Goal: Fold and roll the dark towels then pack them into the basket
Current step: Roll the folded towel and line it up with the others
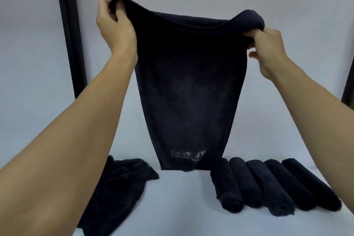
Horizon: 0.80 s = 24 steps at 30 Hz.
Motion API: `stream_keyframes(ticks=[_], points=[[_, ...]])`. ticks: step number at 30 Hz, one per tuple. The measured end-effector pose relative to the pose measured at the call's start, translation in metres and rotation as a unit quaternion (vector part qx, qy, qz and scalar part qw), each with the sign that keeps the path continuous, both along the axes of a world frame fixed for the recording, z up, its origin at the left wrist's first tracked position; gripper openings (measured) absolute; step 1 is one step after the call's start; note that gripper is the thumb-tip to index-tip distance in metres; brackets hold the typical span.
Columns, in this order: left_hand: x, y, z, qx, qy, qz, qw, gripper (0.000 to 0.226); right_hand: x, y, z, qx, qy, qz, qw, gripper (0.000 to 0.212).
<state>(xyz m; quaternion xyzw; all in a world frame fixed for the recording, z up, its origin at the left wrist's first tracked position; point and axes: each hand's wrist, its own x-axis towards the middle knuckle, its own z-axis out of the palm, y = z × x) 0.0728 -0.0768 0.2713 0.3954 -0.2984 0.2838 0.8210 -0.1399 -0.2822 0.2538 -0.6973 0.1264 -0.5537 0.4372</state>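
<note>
A dark navy towel [187, 90] hangs in the air in front of me, its lower edge with a pale logo just above the white table [183, 207]. My left hand [113, 25] pinches its top left corner. My right hand [268, 51] grips the bunched top right corner. Several rolled dark towels [274, 186] lie side by side on the table at the right. A loose heap of dark towels [122, 184] lies at the left, partly hidden by my left forearm. No basket is in view.
A black vertical post [70, 30] stands at the back left and another dark post [348, 86] shows at the right edge. A pale wall is behind the table.
</note>
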Motion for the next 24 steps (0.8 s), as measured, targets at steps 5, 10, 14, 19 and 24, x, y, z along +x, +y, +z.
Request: stream_keyframes(ticks=[5,10,14,19,24], points=[[-0.043,0.024,-0.022,-0.011,-0.026,0.056,0.998,0.012,-0.036,0.027,-0.032,0.05,0.009,0.072,0.996,0.024],[-0.076,0.055,-0.064,0.01,-0.018,0.129,0.991,0.009,-0.066,0.049,-0.086,0.08,0.053,0.145,0.985,0.02],[-0.072,0.074,-0.134,0.101,0.04,0.181,0.977,0.024,-0.084,0.062,-0.155,0.113,0.123,0.156,0.974,0.023],[-0.056,0.065,-0.234,0.28,0.12,0.101,0.947,0.021,-0.076,0.048,-0.233,0.14,0.256,0.101,0.951,0.027],[-0.004,0.03,-0.269,0.346,0.237,0.037,0.907,0.013,-0.029,0.011,-0.261,0.174,0.29,0.021,0.941,0.023]])
